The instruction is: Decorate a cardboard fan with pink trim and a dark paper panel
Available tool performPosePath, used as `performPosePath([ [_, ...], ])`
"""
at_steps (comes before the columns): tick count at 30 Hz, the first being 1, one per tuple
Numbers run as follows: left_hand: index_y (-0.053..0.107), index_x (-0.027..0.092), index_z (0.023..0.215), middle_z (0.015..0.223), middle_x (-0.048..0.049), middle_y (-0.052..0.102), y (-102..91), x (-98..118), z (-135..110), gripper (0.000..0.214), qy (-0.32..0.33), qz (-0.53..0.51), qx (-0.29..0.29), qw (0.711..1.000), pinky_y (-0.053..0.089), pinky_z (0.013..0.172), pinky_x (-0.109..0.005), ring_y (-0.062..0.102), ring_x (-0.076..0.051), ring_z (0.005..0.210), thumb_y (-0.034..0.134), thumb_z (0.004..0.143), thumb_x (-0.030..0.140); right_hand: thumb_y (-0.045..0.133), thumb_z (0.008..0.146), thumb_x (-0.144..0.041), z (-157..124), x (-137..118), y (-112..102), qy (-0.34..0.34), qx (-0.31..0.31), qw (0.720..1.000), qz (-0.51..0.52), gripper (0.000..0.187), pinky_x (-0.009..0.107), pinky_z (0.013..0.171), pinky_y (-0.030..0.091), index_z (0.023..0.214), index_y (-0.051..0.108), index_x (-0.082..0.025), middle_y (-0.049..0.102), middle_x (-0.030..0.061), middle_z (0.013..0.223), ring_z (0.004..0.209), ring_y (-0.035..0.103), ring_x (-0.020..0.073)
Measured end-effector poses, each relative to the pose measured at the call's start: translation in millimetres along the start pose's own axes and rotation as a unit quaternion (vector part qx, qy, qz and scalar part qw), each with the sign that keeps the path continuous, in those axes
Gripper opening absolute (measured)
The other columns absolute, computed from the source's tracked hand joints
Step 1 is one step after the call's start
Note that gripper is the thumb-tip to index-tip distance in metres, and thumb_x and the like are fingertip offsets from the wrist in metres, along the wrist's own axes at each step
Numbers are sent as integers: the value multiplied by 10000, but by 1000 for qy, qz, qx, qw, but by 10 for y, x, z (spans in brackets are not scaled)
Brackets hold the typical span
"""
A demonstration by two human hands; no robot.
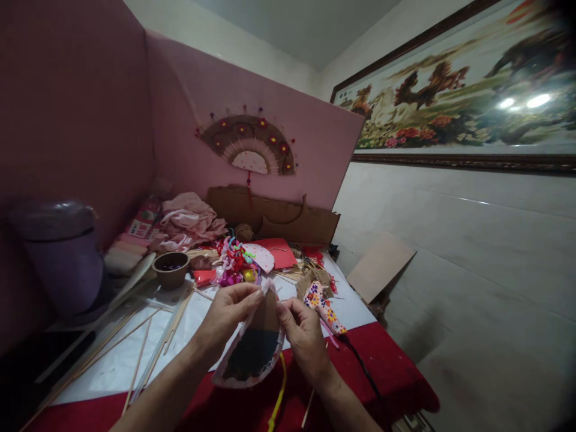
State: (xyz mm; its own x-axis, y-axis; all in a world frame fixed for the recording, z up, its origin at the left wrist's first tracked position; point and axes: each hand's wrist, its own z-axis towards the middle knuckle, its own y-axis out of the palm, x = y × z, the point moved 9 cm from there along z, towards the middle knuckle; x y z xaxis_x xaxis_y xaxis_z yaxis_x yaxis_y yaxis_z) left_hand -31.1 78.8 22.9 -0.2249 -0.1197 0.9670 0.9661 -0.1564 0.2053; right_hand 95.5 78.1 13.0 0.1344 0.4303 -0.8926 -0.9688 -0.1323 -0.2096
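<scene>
Between my two hands hangs a half-round cardboard piece (256, 345), brown above and dark below, with pale cloth folded round its edge. My left hand (236, 303) pinches its upper left corner. The fingers of my right hand (303, 336) are closed on the upper right edge. Just right of that hand lies a flower-patterned tool (326, 306), shaped like a glue gun, with a black cord. A yellow strip (279, 393) lies below the piece. Behind my hands sits a bright heap of pipe cleaners (234, 258), beside a pale dotted half-round piece (261, 257).
Thin sticks (139, 357) lie on the white sheet (117, 366) at left. A brown bowl (171, 270), pink cloth (191, 219) and purple bin (65, 264) stand behind. A decorated fan (249, 144) is on the pink board (180, 78). Red cloth (391, 366) covers the front edge.
</scene>
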Motion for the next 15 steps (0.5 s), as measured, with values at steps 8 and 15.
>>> performPosePath([
  [8,688,126,714,651,-35,655,76,3,-11,234,-2,-35,-7,999,412,598,-229,567,-145,633,679,709,360,439,881,-443,-30,17,27,2,4,1000,-21,350,230,514,307,648,460,-182,406,-36,586,551,380,111],
  [15,711,137,791,673,-42,666,3,-183,7,291,-63,-63,-10,996,426,566,-226,563,-128,582,644,735,415,442,880,-441,-44,40,51,9,-10,1000,-16,351,230,501,292,640,441,-186,394,-38,582,544,363,110],
])
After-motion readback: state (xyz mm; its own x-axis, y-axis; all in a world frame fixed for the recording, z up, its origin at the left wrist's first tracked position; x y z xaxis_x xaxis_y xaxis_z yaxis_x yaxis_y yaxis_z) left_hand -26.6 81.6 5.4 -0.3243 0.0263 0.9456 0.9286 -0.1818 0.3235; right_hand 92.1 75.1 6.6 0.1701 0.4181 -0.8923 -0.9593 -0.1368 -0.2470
